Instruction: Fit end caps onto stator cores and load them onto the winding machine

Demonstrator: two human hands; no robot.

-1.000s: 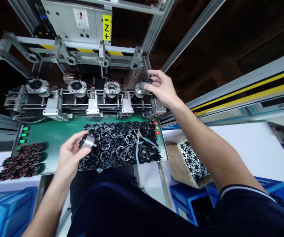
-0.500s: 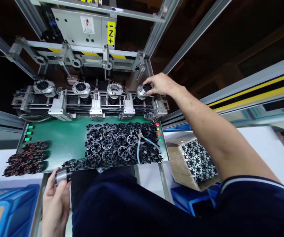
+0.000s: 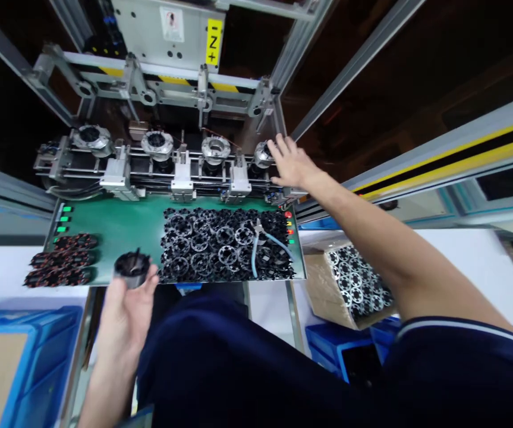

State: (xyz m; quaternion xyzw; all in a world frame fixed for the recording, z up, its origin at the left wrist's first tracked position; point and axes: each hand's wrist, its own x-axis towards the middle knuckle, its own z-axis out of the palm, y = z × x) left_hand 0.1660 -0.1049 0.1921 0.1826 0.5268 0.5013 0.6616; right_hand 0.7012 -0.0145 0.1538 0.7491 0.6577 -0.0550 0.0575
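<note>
My left hand [image 3: 125, 309] grips a round black and metal motor part [image 3: 131, 268] at the near edge of the green work plate [image 3: 117, 229]. My right hand [image 3: 292, 164] is stretched far forward, fingers spread flat, resting at the rightmost round fixture [image 3: 263, 156] of the machine. Three more round fixtures [image 3: 215, 148] stand in a row to its left. A heap of black ring-shaped parts [image 3: 220, 244] covers the right half of the green plate. Blue-handled pliers [image 3: 260, 246] lie on that heap.
Finished parts wound with copper [image 3: 60, 267] lie in rows at the plate's left end. A cardboard box of black rings [image 3: 354, 285] stands low on the right. Blue bins [image 3: 10, 362] sit at lower left and under the box. Metal frame posts rise behind the fixtures.
My right hand let go of the part on the rightmost fixture and opened flat. My left hand dropped toward my lap with its part, then came back up to the plate's near edge.
</note>
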